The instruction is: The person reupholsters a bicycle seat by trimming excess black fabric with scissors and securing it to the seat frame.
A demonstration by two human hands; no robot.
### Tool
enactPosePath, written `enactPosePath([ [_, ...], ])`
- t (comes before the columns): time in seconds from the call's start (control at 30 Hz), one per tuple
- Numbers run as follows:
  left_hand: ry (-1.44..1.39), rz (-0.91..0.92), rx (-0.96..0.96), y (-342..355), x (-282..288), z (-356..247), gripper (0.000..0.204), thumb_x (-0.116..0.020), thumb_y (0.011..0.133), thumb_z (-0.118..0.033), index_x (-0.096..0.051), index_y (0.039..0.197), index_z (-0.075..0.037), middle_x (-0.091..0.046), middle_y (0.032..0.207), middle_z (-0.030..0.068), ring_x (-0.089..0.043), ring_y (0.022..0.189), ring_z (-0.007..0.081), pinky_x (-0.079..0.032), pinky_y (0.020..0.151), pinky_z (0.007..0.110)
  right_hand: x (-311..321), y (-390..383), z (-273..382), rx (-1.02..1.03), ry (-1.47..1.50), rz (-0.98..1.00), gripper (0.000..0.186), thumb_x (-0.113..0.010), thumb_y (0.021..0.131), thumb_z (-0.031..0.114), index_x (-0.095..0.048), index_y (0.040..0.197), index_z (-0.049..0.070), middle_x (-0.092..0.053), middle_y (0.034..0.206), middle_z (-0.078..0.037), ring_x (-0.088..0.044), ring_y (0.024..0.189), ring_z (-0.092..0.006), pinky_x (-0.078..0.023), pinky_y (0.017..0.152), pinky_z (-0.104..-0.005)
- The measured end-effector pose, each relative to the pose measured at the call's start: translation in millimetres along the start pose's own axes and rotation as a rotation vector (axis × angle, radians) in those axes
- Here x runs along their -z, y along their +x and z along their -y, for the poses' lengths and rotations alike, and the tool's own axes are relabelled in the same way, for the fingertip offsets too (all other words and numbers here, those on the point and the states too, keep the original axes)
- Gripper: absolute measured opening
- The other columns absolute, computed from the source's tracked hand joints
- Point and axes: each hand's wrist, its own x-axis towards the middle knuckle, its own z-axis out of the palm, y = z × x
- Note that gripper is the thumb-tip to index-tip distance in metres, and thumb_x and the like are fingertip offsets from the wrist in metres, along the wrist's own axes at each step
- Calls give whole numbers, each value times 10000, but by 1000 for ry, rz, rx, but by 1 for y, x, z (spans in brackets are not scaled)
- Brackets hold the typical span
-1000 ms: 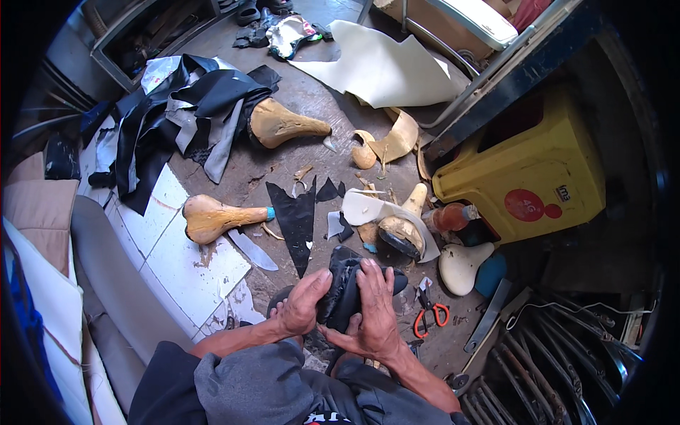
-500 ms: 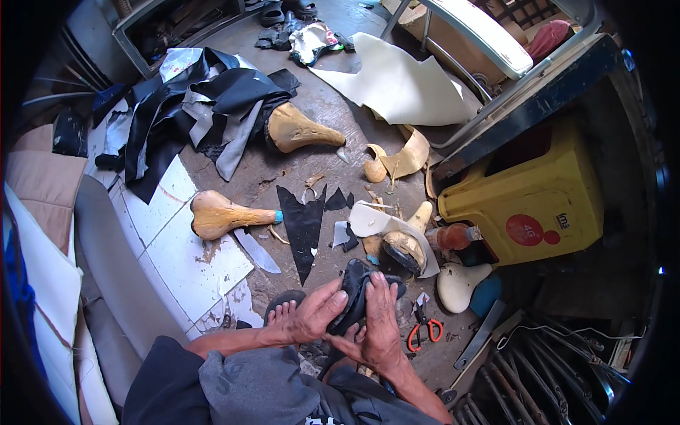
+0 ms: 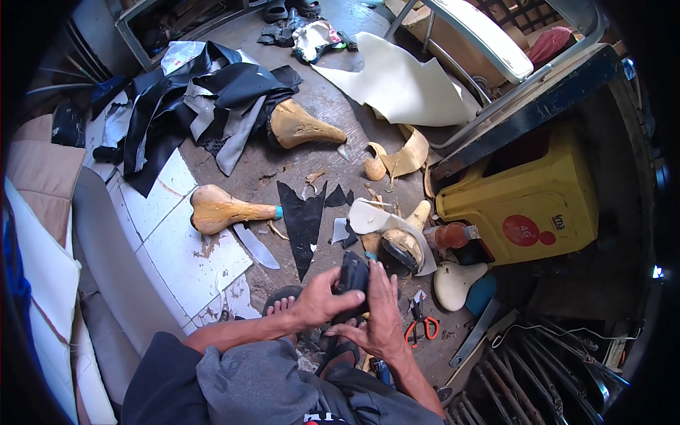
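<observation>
A black-covered bicycle saddle [image 3: 352, 273] is held up above my lap, tilted on its side between my two hands. My left hand [image 3: 324, 299] is closed around its left side, thumb lying across the black cover. Against its right side presses my right hand [image 3: 377, 312], fingers long and close together, thumb under the near end. My palms hide part of the saddle. Beyond it on the floor lie a pointed black scrap [image 3: 302, 223], a bare tan saddle [image 3: 225, 211], and another pale saddle [image 3: 404, 248] with a white sheet piece over it.
Orange-handled pliers [image 3: 423, 327] and a cream saddle [image 3: 455, 285] lie right of my hands. A knife-shaped blade [image 3: 256, 247] is at left. Farther off are a black material heap [image 3: 241, 88], another tan saddle [image 3: 301, 126], a large cream sheet [image 3: 411, 85] and a yellow plastic stool [image 3: 538, 198].
The black saddle has turned more upright and moved slightly. My right fingers have straightened along its side, and my left thumb now lies across it.
</observation>
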Motion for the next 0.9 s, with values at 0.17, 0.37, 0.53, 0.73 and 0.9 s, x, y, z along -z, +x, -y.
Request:
enactPosePath([
  [0.17,-516,-20,90,7,5,-14,416,-640,990,-224,-565,1296,48,-680,1142,134,-692,998,177,-604,868,338,24,-2,-14,-266,-89,-423,1017,-867,806,342,-321,1550,-85,-421,1526,-312,-404,1442,-457,-264,1213,-539],
  [0.37,-464,-60,168,24,20,-9,540,-641,1008,-302,-500,1365,78,-647,1225,166,-670,1089,204,-566,953,332,17,-3,-28,-712,785,-483,775,-819,880,257,-440,1479,-55,-539,1386,-187,-578,1207,-289,-440,1072,-393],
  [0.53,-277,-47,211,21,14,-14,573,-645,1027,-376,-480,1361,59,-620,1241,150,-641,1099,182,-562,951,340,16,8,-40,-727,305,-567,608,-838,877,286,-581,1317,-45,-615,1220,-146,-592,1054,-187,-482,940,-299],
  [0.73,-225,-17,266,13,21,-22,558,-632,1030,-321,-439,1407,43,-578,1266,154,-652,1091,239,-602,898,393,14,-5,-70,-871,639,-607,430,-813,916,263,-646,1176,-35,-690,998,-84,-639,858,-133,-519,777,-255],
  [0.9,708,23,-424,7,19,-34,619,-706,958,-260,-452,1504,-119,-474,1338,215,-558,1244,341,-533,1017,463,14,-16,-74,-992,1013,-643,436,-841,883,328,-668,1098,-9,-719,944,-64,-661,819,-107,-531,703,-242],
])
